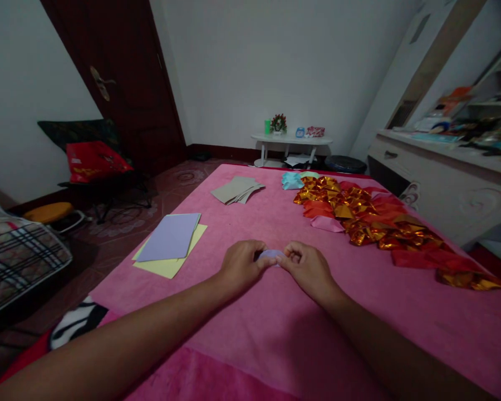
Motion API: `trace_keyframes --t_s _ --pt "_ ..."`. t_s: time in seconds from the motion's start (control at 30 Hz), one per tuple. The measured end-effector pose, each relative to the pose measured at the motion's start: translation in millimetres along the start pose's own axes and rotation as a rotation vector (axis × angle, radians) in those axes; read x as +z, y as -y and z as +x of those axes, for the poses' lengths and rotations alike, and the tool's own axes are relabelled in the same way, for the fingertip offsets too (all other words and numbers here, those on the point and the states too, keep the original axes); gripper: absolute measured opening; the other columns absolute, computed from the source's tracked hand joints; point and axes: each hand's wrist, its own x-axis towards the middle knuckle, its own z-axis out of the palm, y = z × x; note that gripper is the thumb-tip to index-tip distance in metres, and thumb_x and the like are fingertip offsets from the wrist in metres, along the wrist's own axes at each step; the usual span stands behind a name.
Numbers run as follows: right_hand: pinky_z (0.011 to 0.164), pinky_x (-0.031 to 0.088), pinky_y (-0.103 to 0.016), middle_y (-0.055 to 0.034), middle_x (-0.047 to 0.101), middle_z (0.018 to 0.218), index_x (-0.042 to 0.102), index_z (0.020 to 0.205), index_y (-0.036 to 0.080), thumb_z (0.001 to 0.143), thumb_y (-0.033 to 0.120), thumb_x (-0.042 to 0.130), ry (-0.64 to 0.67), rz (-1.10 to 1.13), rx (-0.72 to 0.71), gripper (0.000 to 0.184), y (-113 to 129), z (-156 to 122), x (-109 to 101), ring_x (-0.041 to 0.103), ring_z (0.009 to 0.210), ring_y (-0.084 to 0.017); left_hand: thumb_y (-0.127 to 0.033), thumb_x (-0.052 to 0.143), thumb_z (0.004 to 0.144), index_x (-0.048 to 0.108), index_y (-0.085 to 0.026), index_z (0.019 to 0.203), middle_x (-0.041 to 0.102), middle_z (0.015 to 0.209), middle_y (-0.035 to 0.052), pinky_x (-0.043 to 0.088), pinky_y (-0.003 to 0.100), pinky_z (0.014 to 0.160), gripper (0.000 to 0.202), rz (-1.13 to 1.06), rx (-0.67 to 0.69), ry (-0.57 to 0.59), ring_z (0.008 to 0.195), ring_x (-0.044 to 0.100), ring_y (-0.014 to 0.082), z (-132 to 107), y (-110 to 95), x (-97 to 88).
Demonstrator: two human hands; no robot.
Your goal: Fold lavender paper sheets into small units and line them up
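Paper (273, 254), a small pale lavender piece, was held between the two bare hands, over the middle of the pink plush cloth (242, 223). The left hand (242, 263) pinched its left end, thumb on the near side and fingers curled behind. The right hand (308, 271) pinched the opposite end between thumb and forefinger, its other fingers bent in. Whether the piece touched the cloth could not be told, nor how it was shaped under the fingers.

To the left of the hands, a stack of rectangular lavender paper sheets (169, 236) lay on top of pale yellow paper sheets (167, 268), whose corners stuck out beneath. Farther back, a fanned pile of thin greyish rectangular cards (236, 190) rested on the cloth. On the right stretched a long, crowded spread of folded pieces: shiny gold foil pieces (361, 231), matte red pieces (417, 258), a pale pink piece (326, 224) nearest the right hand, and light blue pieces (292, 180) at the far end.
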Motion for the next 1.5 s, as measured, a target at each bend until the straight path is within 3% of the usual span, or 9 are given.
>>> trace_keyframes --t_s 0.1,0.17,0.47,0.73,0.83,0.93,1.07,1.3,1.5 --pt "0.05 0.035 -0.023 0.0011 0.057 0.057 0.06 0.067 0.018 0.075 0.041 0.058 -0.018 0.27 -0.045 0.025 -9.0 17.3 2.3 0.05 0.052 -0.013 -0.038 0.049 0.084 0.066 -0.014 0.068 0.059 0.061 0.0001 0.031 0.022 0.053 0.033 -0.231 -0.054 -0.028 0.057 0.05 0.0119 23.2 7.1 8.7" --pt "0.049 0.035 -0.024 0.0007 0.058 0.056 0.062 0.069 0.016 0.073 0.04 0.06 -0.029 0.357 -0.04 0.024 -13.9 27.2 1.7 0.05 0.05 -0.013 -0.036 0.051 0.082 0.066 -0.014 0.067 0.058 0.059 -0.0004 0.03 0.022 0.053 0.03 -0.231 -0.074 -0.074 0.055 0.049 0.0114 34.9 8.3 11.9" --pt "0.045 0.027 -0.022 0.0045 0.043 0.048 0.052 0.055 0.018 0.075 0.04 0.056 -0.166 0.326 -0.073 0.029 -24.0 35.0 1.3 0.038 0.046 -0.01 -0.049 0.055 0.077 0.047 -0.015 0.046 0.035 0.045 -0.0046 0.019 0.023 0.048 0.047 -0.16 -0.1 -0.241 0.046 0.031 0.0077 44.0 8.8 14.8" --pt "0.044 0.027 -0.022 0.0039 0.043 0.05 0.053 0.061 0.017 0.074 0.046 0.052 -0.25 0.405 -0.019 0.032 -33.4 40.4 -4.3 0.038 0.048 -0.011 -0.04 0.06 0.075 0.06 -0.012 0.068 0.054 0.058 -0.0017 0.033 0.02 0.05 0.029 -0.537 -0.111 -0.339 0.052 0.045 0.0089 48.7 24.5 6.3" --pt "0.043 0.024 -0.022 0.0047 0.04 0.048 0.052 0.06 0.017 0.073 0.048 0.054 -0.235 0.43 -0.014 0.033 -32.9 40.4 -5.8 0.035 0.046 -0.01 -0.041 0.055 0.081 0.063 -0.012 0.094 0.061 0.073 0.0017 0.042 0.022 0.056 0.034 -0.602 -0.054 -0.295 0.061 0.055 0.0107 47.5 21.2 3.9" --pt "0.042 0.022 -0.022 0.0053 0.04 0.047 0.052 0.06 0.017 0.074 0.047 0.055 -0.208 0.445 -0.011 0.033 -30.5 39.3 -6.1 0.033 0.045 -0.01 -0.037 0.069 0.071 0.061 -0.014 0.115 0.065 0.095 0.0071 0.049 0.026 0.067 0.05 -0.621 0.087 -0.129 0.076 0.061 0.0149 45.7 16.1 5.3" --pt "0.042 0.022 -0.023 0.0057 0.039 0.046 0.051 0.059 0.017 0.077 0.048 0.055 -0.17 0.446 -0.008 0.036 -26.6 37.2 -6.2 0.032 0.042 -0.009 -0.031 0.068 0.074 0.072 -0.014 0.099 0.069 0.094 0.0097 0.049 0.031 0.077 0.03 -0.488 0.14 -0.112 0.084 0.062 0.0189 44.2 14.5 7.9" --pt "0.044 0.033 -0.021 0.0051 0.05 0.057 0.058 0.094 0.015 0.077 0.046 0.059 -0.138 0.434 -0.038 0.035 -28.2 37.1 -1.0 0.042 0.046 -0.01 -0.033 0.062 0.077 0.075 -0.013 0.086 0.07 0.074 0.0051 0.044 0.023 0.059 0.025 -0.501 0.025 -0.188 0.065 0.06 0.0149 47.0 18.9 11.1" --pt "0.05 0.044 -0.024 0.0013 0.056 0.064 0.062 0.09 0.014 0.076 0.04 0.061 -0.121 0.417 -0.053 0.03 -33.5 37.9 1.9 0.052 0.054 -0.012 -0.034 0.063 0.075 0.075 -0.011 0.082 0.07 0.069 0.0039 0.042 0.022 0.055 0.027 -0.539 -0.029 -0.193 0.06 0.059 0.0137 47.5 16.6 10.5"
